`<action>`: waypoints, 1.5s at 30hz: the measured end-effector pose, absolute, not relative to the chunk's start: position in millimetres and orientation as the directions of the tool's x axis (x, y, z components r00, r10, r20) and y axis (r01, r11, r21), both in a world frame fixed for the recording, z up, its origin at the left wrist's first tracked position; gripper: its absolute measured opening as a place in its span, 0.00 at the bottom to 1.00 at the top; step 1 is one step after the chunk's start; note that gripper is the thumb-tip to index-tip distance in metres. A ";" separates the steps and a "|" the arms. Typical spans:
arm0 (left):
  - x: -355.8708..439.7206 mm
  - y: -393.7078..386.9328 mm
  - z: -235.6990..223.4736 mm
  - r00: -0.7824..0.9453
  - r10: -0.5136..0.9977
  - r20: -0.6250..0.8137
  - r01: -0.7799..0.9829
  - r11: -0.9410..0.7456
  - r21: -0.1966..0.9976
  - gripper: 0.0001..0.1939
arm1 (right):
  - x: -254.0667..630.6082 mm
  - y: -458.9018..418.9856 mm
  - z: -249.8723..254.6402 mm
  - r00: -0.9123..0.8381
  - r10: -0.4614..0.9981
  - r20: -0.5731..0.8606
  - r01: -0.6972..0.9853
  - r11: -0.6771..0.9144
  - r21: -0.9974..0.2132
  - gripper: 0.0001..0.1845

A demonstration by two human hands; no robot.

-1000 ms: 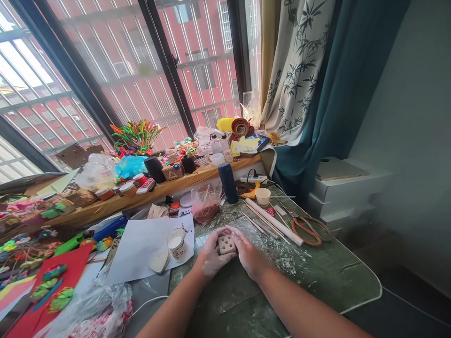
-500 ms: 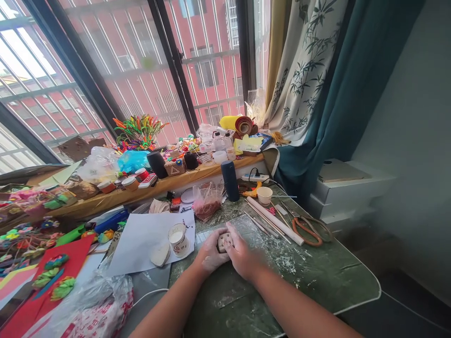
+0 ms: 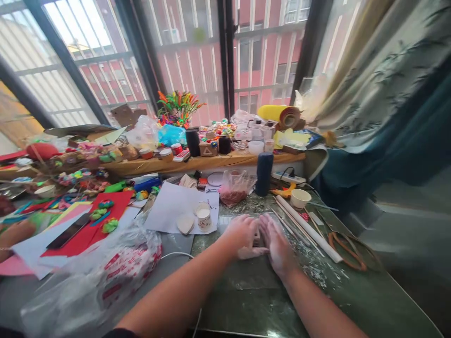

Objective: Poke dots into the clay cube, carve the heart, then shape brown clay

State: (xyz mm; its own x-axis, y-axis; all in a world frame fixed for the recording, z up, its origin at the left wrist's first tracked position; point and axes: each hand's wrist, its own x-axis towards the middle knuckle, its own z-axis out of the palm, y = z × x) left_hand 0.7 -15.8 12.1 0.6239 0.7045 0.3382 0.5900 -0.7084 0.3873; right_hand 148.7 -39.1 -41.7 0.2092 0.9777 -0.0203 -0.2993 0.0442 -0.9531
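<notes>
Between my two dusty white hands sits a small pale clay block [image 3: 257,238] with holes pressed in its face, largely hidden by the fingers. My left hand [image 3: 243,238] cups it from the left, thumb along the near side. From the right, my right hand [image 3: 276,241] presses against it with fingers nearly straight. Both hands are over the dark green table mat [image 3: 246,305]. Left of them, a paper cup [image 3: 203,217] of white material and a pale flat clay piece [image 3: 185,224] lie on a white sheet [image 3: 172,202].
To the right lie a pale rolling pin [image 3: 310,230], thin sticks, orange-handled scissors [image 3: 347,251] and a paper cup [image 3: 300,199]. A dark blue cylinder [image 3: 264,174] stands behind. A plastic bag [image 3: 123,267] and phone [image 3: 68,231] lie left. Another person's arm [image 3: 14,234] shows at the left edge.
The view has swung left, so the table appears shifted right. My right hand's fingers moved from over the clay block's face to its right side.
</notes>
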 end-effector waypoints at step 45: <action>28.3 -21.9 3.0 0.201 0.979 -0.011 -0.279 0.068 0.958 0.32 | 150.0 -46.5 -18.4 -0.215 0.976 -0.037 -0.508 -0.144 -0.849 0.28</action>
State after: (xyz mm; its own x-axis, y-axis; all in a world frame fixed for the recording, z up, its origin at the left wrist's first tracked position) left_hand 28.3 -21.9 3.0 0.2014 0.9795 -0.0108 -0.2789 0.0679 0.9579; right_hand 150.0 -46.5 -18.4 -0.2147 0.9760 -0.0372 -0.5085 -0.1442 -0.8489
